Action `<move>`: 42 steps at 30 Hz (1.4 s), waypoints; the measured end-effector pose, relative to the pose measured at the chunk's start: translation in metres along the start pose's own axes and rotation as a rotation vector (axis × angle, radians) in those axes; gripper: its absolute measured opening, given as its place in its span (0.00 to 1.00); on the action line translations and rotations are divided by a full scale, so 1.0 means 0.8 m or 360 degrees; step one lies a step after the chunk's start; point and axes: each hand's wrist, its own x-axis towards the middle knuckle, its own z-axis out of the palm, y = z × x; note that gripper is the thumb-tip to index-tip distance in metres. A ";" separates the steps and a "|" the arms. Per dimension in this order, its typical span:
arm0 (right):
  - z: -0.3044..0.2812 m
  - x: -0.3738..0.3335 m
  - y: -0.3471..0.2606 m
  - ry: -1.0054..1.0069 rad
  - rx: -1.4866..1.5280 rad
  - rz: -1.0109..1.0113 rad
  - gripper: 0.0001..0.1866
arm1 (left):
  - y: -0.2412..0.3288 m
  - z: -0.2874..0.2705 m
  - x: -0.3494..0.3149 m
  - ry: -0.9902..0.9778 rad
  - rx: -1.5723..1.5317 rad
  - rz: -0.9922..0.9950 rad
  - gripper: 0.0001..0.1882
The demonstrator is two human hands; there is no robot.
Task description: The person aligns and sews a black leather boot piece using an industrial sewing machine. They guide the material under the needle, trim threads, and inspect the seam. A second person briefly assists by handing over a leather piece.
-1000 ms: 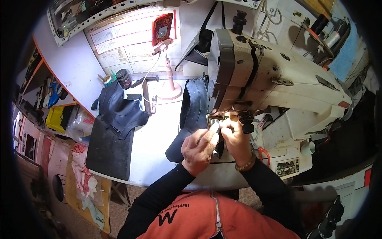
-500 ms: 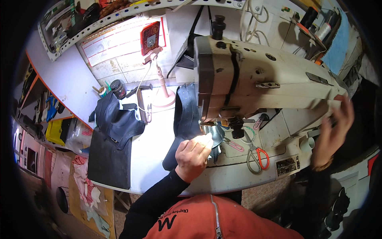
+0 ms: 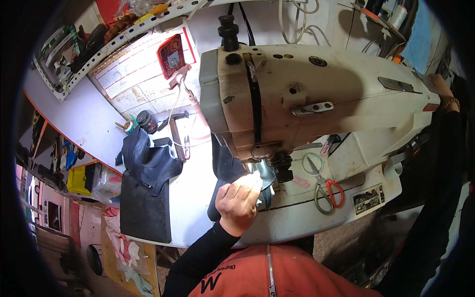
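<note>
My left hand (image 3: pixel 238 204) is closed, its fingers pressed together just below the needle area of the large beige sewing machine (image 3: pixel 307 84). What lies between its fingertips is hidden. A black leather-like piece (image 3: pixel 225 163) lies under the machine head, right beside that hand. At the machine's far right end is my right hand (image 3: pixel 442 90), touching it there; the fingers are mostly hidden behind the machine body. Scissors (image 3: pixel 324 193) with one red and one grey-green handle rest on the machine bed to the right of the needle.
A second black shaped piece (image 3: pixel 151 158) lies on the left, overlapping a dark flat board (image 3: pixel 145 213). Behind it stand a dark jar (image 3: pixel 146 121) and a hammer (image 3: pixel 172 120). A red-cased phone (image 3: pixel 170 56) sits on a pink stand. A small cup (image 3: pixel 393 170) is at the right.
My right hand has moved from the air at the right up to the machine's far right end. The view has shifted closer to the machine. My left hand stays near the needle.
</note>
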 end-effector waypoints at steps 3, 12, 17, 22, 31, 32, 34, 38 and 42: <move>0.000 -0.022 0.006 0.0057 -0.0089 0.0208 0.19 | -0.001 0.000 0.000 -0.0004 -0.0007 0.0008 0.12; 0.027 -0.077 -0.010 0.0511 0.0826 0.0594 0.27 | 0.000 -0.001 0.001 -0.0020 -0.0003 -0.0009 0.13; 0.021 -0.077 -0.013 0.0444 0.0841 0.0601 0.24 | 0.001 -0.001 0.000 -0.0015 -0.0001 0.0002 0.12; 0.028 -0.090 -0.026 0.0590 0.0736 0.0516 0.22 | 0.001 -0.001 0.001 -0.0008 -0.0004 0.0016 0.12; 0.065 -0.131 -0.055 0.1133 0.0530 0.0549 0.21 | 0.000 -0.002 0.000 -0.0012 -0.0011 0.0017 0.12; 0.077 -0.140 -0.057 0.1253 0.0492 0.0505 0.21 | -0.002 -0.002 0.000 -0.0010 -0.0048 0.0020 0.12; 0.101 -0.155 -0.061 0.1454 0.0306 0.0453 0.22 | -0.009 -0.003 0.000 -0.0007 -0.0103 0.0040 0.12; 0.121 -0.179 -0.106 0.1567 0.1336 0.0731 0.20 | -0.023 -0.006 0.002 -0.0031 -0.0191 0.0146 0.11; 0.084 -0.203 -0.257 0.1935 0.0831 0.0553 0.21 | -0.029 -0.005 0.002 -0.0003 -0.0228 0.0182 0.11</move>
